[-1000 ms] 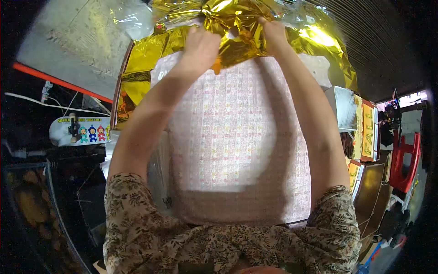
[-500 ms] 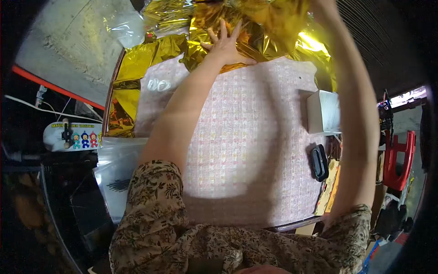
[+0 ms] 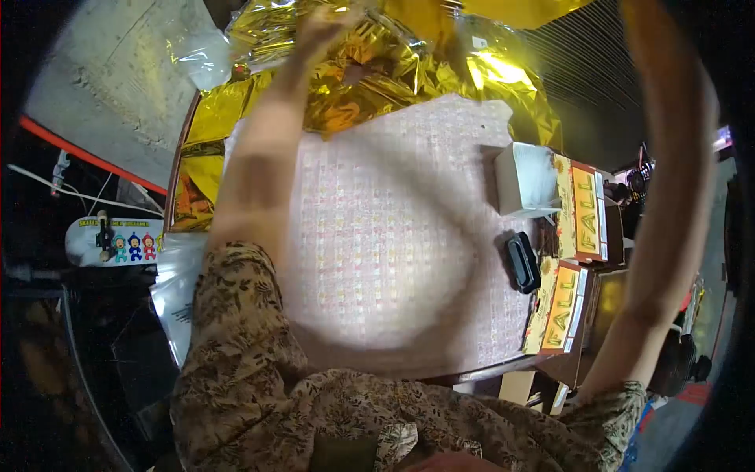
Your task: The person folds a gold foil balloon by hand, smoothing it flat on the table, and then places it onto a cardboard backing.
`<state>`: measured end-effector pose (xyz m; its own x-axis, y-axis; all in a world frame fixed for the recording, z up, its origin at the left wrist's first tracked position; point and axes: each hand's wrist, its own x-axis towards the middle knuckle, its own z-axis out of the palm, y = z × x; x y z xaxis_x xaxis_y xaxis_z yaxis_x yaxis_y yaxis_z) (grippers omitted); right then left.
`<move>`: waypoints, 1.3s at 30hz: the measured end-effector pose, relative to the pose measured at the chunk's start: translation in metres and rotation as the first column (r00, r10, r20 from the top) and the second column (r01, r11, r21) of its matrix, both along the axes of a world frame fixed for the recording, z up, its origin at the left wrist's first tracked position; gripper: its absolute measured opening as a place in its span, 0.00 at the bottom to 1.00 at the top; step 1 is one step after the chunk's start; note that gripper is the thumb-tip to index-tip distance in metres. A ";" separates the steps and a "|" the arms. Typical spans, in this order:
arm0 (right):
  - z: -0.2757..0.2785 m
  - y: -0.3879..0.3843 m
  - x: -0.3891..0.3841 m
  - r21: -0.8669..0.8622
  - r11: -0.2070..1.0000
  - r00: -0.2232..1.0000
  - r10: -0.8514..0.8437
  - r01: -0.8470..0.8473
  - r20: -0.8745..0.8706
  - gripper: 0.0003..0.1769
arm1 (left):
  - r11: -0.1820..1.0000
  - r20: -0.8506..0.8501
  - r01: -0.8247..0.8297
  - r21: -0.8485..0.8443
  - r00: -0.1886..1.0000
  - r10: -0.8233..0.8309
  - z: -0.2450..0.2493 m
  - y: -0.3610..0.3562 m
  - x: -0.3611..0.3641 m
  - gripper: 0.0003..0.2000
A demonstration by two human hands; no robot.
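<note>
One crumpled spread of gold foil [image 3: 397,88], several ways to snag or tear

Look for the foil at the far end of the patterned table [image 3: 377,236], bunched in the middle, flatter down the left edge. Note also a smoother flap [image 3: 527,9] at the very top, apparently aloft.

Cannot tell the grip of the left hand [image 3: 329,22]: blurred above or upon the foil, beyond reading. Cannot tell that of the right hand either: out of view past the top edge, with only the right arm [image 3: 668,173] showing, raised and stretched out.

Likely to rip, if tugged from two sides at once, looking thin and heavily creased. Liable to cling to the clear plastic [image 3: 200,59] at the far left and drag it along, if pulled without being freed first. Easy to miss a split or trapped fold, because of the hard glare on the right side.

Could also tip the white box [image 3: 523,177] or shove the black tray-like object [image 3: 522,263] off the right edge, through a low swing of the right arm or a trailing foil corner. Possible, too, to scrape the loose clear sheets [image 3: 174,303] from the left edge, just beside the left sleeve [image 3: 244,315].
</note>
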<state>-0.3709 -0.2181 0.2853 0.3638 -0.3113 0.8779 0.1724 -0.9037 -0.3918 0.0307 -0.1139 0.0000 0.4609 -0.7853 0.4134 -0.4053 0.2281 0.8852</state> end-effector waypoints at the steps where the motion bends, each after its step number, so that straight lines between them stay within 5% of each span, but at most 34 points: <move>1: -0.024 0.000 -0.007 0.036 0.999 1.000 0.013 -0.012 -0.022 0.11 | 0.981 -0.057 0.011 -0.193 0.998 -0.023 0.000 0.012 0.004 0.54; 4: -0.105 0.027 -0.019 0.138 0.983 0.988 0.132 -0.121 -0.076 0.09 | 0.977 -0.491 0.004 0.213 0.865 0.103 0.027 0.068 -0.023 0.47; 7: -0.135 0.083 -0.013 0.037 0.943 0.944 0.331 -0.330 -0.015 0.10 | 0.868 -0.517 0.041 0.495 0.816 0.257 0.051 0.144 -0.111 0.46; 10: -0.137 0.085 -0.006 0.069 0.944 0.937 0.329 -0.322 -0.116 0.11 | 0.839 -0.476 0.001 0.545 0.824 0.308 0.056 0.214 -0.197 0.47; 13: -0.131 0.089 0.024 0.099 0.884 0.888 0.445 -0.456 0.115 0.12 | 0.881 -0.497 -0.038 0.472 0.814 0.302 0.050 0.249 -0.241 0.40; 15: -0.117 0.082 0.018 0.127 0.990 0.926 -0.011 0.064 -0.378 0.13 | 0.992 -0.421 -0.040 0.121 0.903 0.087 0.041 0.245 -0.284 0.34; 18: -0.122 0.061 0.025 0.250 0.958 0.943 0.210 -0.144 -0.258 0.14 | 0.949 -0.293 -0.297 -0.106 0.921 0.255 0.040 0.192 -0.319 0.32; 20: -0.117 0.074 0.006 0.251 0.905 0.915 0.383 -0.344 -0.125 0.10 | 0.825 0.262 -0.524 0.210 0.843 0.469 0.074 0.190 -0.310 0.29; 21: -0.104 0.095 -0.013 0.215 0.884 0.893 0.441 -0.415 -0.091 0.09 | 0.829 0.350 -0.547 0.114 0.804 0.482 0.074 0.195 -0.300 0.23; 24: -0.104 0.118 -0.088 0.071 0.899 0.815 0.423 -0.432 -0.395 0.13 | 0.797 0.575 -0.490 -0.353 0.559 0.598 0.059 0.221 -0.260 0.12; 26: -0.127 0.146 -0.119 0.041 0.809 0.743 0.558 -0.587 -0.369 0.16 | 0.893 0.680 -0.334 -0.302 0.581 0.447 0.054 0.256 -0.249 0.19; 29: -0.207 0.163 -0.147 -0.048 0.746 0.647 0.542 -0.664 -0.537 0.19 | 0.941 0.820 -0.314 -0.128 0.500 0.278 0.039 0.301 -0.257 0.20; 32: -0.277 0.185 -0.175 0.027 0.768 0.536 0.471 -0.639 -0.700 0.24 | 0.939 0.815 -0.338 0.057 0.559 0.152 0.002 0.323 -0.261 0.20; 33: -0.283 0.184 -0.180 0.054 0.736 0.405 0.430 -0.674 -0.807 0.27 | 0.931 0.825 -0.346 0.115 0.556 0.105 -0.011 0.329 -0.261 0.19; 36: -0.281 0.201 -0.185 0.228 0.786 0.324 0.475 -0.575 -0.818 0.36 | 0.898 0.786 -0.345 0.272 0.618 -0.001 -0.030 0.341 -0.268 0.15; 39: -0.259 0.200 -0.167 0.279 0.791 0.385 0.532 -0.545 -0.755 0.42 | 0.877 0.773 -0.370 0.307 0.634 -0.003 -0.037 0.339 -0.265 0.17</move>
<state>-0.5383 -0.0181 0.0258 0.9636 0.2140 0.1600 0.2669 -0.7420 -0.6150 -0.2345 0.2252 -0.0371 0.3021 -0.8887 0.3449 -0.9424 -0.2241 0.2481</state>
